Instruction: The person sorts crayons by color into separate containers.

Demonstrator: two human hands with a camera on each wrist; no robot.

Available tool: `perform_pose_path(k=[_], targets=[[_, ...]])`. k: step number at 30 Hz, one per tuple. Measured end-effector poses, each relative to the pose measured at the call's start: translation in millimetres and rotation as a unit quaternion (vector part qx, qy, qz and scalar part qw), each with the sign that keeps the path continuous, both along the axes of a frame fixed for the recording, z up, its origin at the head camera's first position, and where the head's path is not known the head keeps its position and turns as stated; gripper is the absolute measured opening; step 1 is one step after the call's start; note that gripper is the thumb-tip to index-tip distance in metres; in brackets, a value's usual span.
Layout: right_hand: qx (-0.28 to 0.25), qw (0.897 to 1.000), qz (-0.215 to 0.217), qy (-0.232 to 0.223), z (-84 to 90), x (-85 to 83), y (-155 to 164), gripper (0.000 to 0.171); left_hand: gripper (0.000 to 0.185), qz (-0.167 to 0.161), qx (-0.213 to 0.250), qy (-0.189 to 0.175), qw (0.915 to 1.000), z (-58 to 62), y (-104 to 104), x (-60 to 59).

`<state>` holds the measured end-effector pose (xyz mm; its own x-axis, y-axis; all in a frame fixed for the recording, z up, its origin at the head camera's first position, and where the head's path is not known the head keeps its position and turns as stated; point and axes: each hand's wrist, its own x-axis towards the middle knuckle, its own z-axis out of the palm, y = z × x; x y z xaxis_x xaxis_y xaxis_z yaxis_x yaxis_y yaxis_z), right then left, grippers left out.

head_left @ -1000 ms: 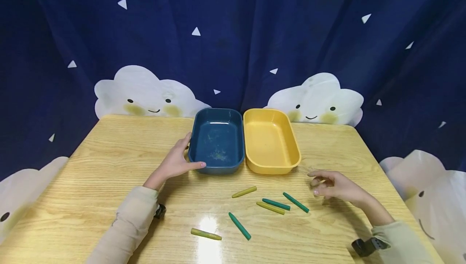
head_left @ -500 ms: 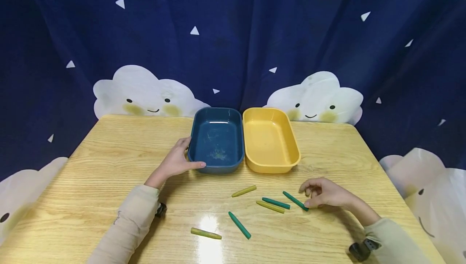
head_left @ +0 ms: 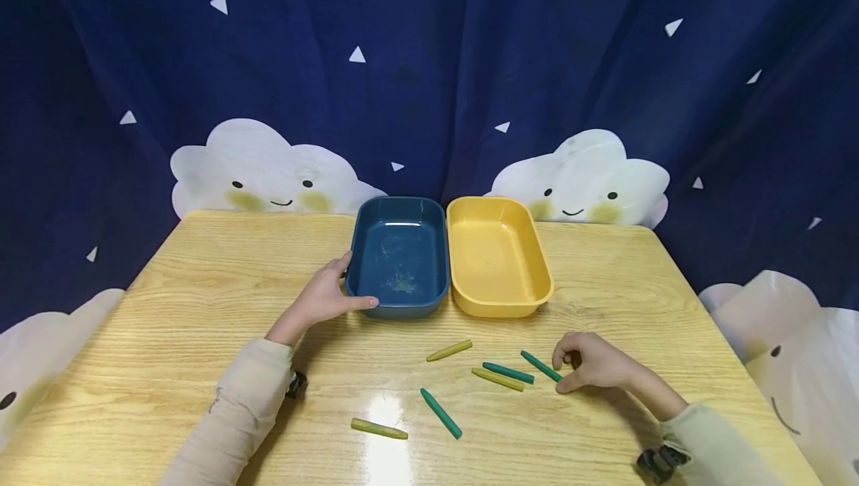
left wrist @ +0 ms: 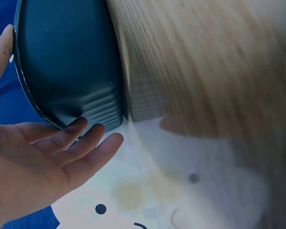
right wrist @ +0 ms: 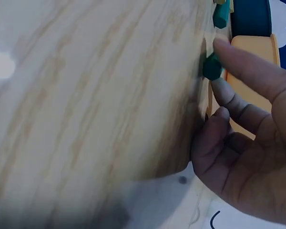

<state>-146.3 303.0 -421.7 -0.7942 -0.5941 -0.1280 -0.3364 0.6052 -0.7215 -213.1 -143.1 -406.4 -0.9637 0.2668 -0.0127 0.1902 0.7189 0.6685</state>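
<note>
My left hand (head_left: 325,296) rests against the near left side of the blue tray (head_left: 401,247). Its thumb lies along the front rim; in the left wrist view the other fingers (left wrist: 88,143) stretch loosely along the outer wall. On the table right of centre, my right hand (head_left: 593,363) has thumb and index finger at either side of the near end of a green crayon (head_left: 539,364). That end (right wrist: 212,67) shows between thumb and index in the right wrist view, the other fingers curled below. Beside it lie a teal-green crayon (head_left: 508,373) and a yellow crayon (head_left: 497,379).
A yellow tray (head_left: 499,308) stands against the blue tray's right side. More crayons lie in front: a yellow one (head_left: 449,350), a green one (head_left: 441,413) and another yellow one (head_left: 379,428). Behind the wooden table (head_left: 221,277) hangs a dark blue curtain (head_left: 403,61).
My right hand has moved left and toward me from beside the yellow tray down to the green crayon, thumb and index closing round its end. The left hand has stayed on the blue tray.
</note>
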Motion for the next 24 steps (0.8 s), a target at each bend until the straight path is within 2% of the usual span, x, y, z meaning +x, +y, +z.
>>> perform_pose_path(k=[5,8,12,16,19,24], targets=[[0.022,1.0,-0.009,0.016,1.5,0.0,-3,0.015,0.11,0.0,0.003,-0.004,1.0,-0.1,0,-0.9],[0.013,1.0,-0.017,-0.001,2.5,-0.7,-1,0.01,0.109,0.0,0.006,-0.005,1.0,-0.7,0,-1.8],[-0.037,0.998,-0.022,-0.051,4.4,-2.1,4,0.005,0.109,0.002,0.012,-0.008,0.9999,-0.6,-1,-2.0],[-0.071,0.993,-0.035,-0.089,8.0,-4.6,10,0.01,0.109,0.001,0.015,-0.007,0.9999,-0.2,-1,-1.2],[-0.09,0.99,-0.041,-0.1,11.8,-7.2,15,0.012,0.109,-0.001,0.018,-0.005,0.9998,-0.6,-1,-0.6],[-0.144,0.984,-0.025,-0.1,20.3,-11.4,18,0.012,0.108,-0.004,0.022,-0.005,0.9997,0.1,1,0.7]])
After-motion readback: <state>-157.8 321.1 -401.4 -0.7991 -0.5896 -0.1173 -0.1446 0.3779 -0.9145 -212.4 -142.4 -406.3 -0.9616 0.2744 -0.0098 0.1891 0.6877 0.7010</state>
